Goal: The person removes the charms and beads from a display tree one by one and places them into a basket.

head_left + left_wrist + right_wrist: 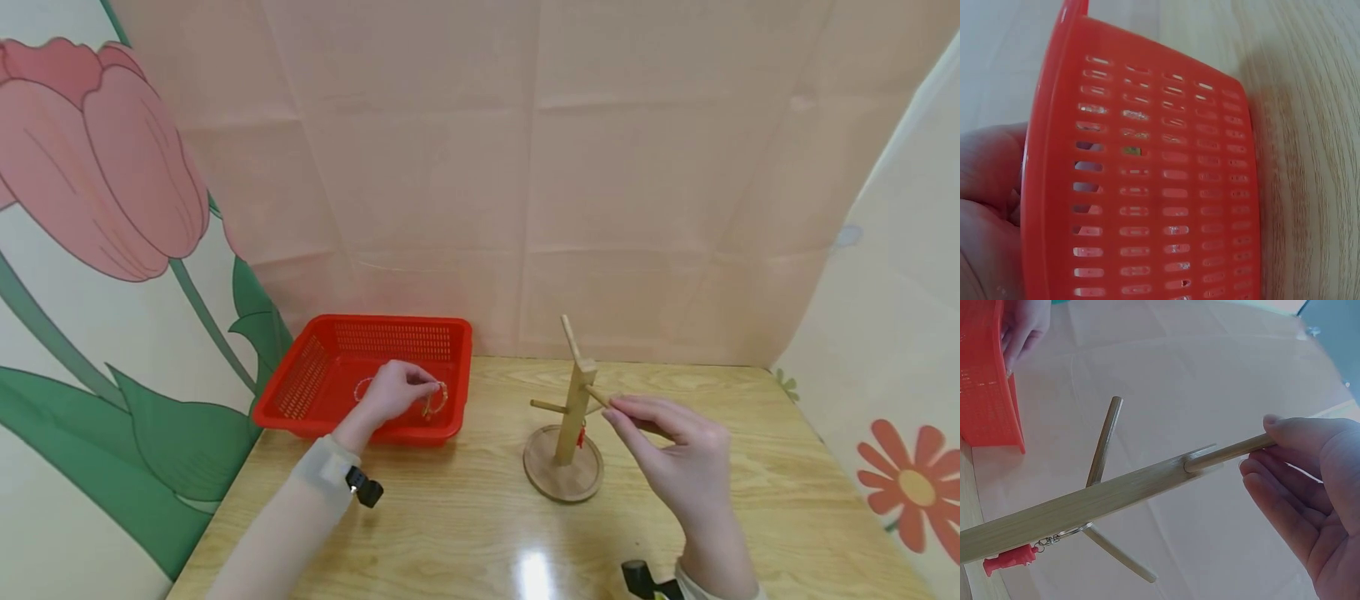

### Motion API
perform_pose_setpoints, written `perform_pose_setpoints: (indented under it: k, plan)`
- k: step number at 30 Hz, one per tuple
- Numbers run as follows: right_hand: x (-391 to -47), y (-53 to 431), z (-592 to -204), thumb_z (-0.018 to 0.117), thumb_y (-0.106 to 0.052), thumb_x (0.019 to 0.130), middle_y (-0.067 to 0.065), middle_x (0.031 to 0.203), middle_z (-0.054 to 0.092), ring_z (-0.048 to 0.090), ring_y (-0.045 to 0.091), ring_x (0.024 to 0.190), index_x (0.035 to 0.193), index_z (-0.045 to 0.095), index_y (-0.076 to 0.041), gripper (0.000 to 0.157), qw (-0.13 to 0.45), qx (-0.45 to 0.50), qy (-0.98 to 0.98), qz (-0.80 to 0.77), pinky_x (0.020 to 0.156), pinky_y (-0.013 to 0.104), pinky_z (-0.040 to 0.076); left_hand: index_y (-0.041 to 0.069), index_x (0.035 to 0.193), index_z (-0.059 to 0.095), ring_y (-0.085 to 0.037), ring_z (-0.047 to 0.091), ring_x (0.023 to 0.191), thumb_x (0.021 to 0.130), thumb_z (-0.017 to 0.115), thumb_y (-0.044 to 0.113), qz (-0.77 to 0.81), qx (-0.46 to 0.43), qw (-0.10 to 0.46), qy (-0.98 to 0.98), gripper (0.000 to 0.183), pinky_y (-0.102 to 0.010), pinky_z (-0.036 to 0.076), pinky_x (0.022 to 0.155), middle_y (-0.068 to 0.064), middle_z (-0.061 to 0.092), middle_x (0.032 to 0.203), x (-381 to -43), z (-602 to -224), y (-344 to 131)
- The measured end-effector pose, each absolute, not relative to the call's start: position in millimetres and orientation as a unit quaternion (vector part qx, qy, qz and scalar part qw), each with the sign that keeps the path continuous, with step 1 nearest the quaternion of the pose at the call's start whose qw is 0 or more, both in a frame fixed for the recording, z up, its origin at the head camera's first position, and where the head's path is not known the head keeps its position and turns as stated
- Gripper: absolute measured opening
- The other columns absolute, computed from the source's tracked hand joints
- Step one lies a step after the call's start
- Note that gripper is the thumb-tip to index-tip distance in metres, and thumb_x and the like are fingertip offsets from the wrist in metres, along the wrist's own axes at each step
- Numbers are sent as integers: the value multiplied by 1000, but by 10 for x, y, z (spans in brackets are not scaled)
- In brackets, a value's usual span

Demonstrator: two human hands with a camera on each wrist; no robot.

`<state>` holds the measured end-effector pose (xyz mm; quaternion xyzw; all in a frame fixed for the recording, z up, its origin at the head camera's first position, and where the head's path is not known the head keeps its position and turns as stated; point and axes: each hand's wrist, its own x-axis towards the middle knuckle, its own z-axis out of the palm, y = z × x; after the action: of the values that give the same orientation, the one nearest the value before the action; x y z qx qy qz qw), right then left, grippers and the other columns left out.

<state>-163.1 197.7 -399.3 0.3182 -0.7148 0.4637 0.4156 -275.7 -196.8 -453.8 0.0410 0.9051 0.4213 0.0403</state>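
Observation:
My left hand (392, 390) reaches over the red plastic basket (442, 435) and pinches a beaded bracelet (444, 398) between thumb and fingertips. Another pale beaded bracelet (357, 389) lies in the basket, partly hidden behind that hand. In the left wrist view the basket's slotted wall (1154, 200) covers most of the hand and the bracelet. My right hand (678, 450) holds the tip of an upper peg (1229, 454) on the wooden stand (574, 412) between thumb and fingers. From a lower peg (1122, 555) hangs a red keychain (1010, 559) on a metal ring.
The stand's round base (542, 475) rests on the wood-grain table (450, 525), to the right of the basket. Other pegs, such as the left one (547, 406) and the top one (570, 337), stick out at angles. A pink cloth backdrop (630, 208) rises behind the table.

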Motion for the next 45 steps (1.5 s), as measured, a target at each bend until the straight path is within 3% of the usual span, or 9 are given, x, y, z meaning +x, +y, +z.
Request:
perform_pose_setpoints:
  k: [13,33,45]
  plan:
    - [-1625,1978,-3992,86,21,70,18,90,79,76,3,89,95,83,4,30,416,316,-719,458,77,15,59,16,110,84,-23,67,92,98,81,25,392,44,85,915,15,-43,60,90,2,76,98,-2817,-4629,-2014]
    - [-1627,1984,-3974,87,21,69,19,91,79,76,1,88,95,83,4,32,413,308,-727,454,75,14,59,13,114,83,-23,68,91,98,82,19,357,30,81,930,17,-43,61,92,-1,76,99,-2948,-4675,-2020]
    - [-1623,1987,-3987,88,19,70,17,91,80,76,2,87,96,83,3,31,415,307,-728,452,71,14,58,11,120,81,-23,69,101,100,79,16,348,22,67,935,21,-47,59,99,-5,76,111,-3029,-4698,-2023]
